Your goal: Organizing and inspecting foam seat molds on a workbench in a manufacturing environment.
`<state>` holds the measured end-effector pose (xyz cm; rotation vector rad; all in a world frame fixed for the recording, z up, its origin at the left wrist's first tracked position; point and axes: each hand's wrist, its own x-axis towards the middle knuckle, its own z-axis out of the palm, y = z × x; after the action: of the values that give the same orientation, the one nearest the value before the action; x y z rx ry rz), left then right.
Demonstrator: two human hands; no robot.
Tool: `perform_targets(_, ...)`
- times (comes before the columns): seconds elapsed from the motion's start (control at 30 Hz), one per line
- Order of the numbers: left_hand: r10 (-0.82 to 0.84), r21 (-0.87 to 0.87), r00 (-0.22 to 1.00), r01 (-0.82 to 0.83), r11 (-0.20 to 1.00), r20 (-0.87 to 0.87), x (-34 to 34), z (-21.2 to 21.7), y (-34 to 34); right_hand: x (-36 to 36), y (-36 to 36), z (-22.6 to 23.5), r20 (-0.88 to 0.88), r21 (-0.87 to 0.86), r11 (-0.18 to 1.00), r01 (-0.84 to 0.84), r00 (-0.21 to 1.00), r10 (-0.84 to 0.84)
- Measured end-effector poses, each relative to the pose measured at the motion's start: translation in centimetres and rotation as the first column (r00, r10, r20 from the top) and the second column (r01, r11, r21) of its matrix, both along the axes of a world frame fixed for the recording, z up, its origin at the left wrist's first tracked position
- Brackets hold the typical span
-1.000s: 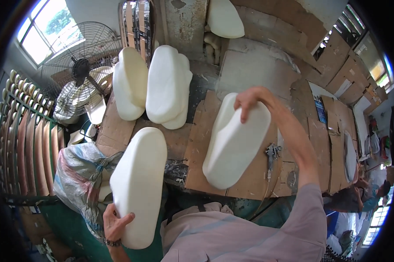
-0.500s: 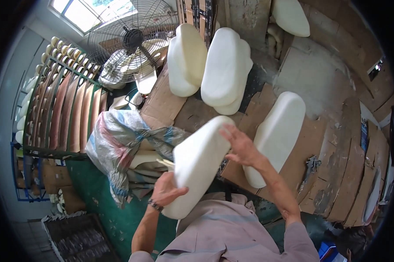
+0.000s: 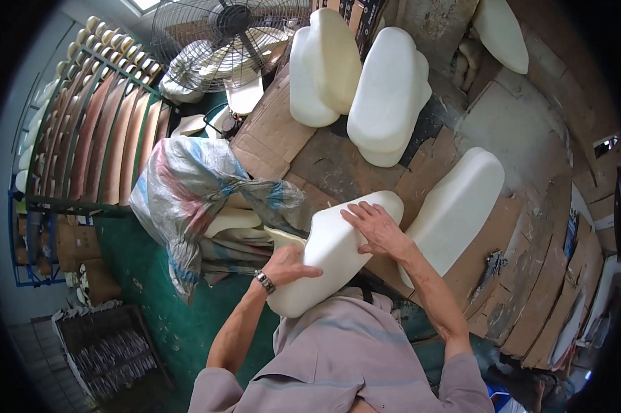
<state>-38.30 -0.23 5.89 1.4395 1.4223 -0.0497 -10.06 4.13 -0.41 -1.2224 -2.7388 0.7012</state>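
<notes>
A long white foam pad lies tilted against my body at the near edge of the cardboard-covered workbench. My left hand grips its lower left side, a watch on the wrist. My right hand rests flat on its upper face, fingers spread. A second white foam pad lies on the bench just right of my right hand. More foam pads are stacked at the back of the bench.
A striped woven sack stuffed with foam offcuts stands left of the bench on the green floor. A metal rack of upright shaped pieces fills the left. A large fan stands behind. A dark crate sits at lower left.
The view swung left and down. My right hand left the pad on the bench and came onto the pad held by my left hand, which now lies closer to my body.
</notes>
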Motion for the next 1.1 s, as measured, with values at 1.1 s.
perform_targets(1.1,0.670,0.224,0.692,-0.722,0.655,0.271,-10.5,-5.6,-2.7,14.9,-13.4,3.9,-0.466,-0.669,0.056,0.741,-0.360,-0.808)
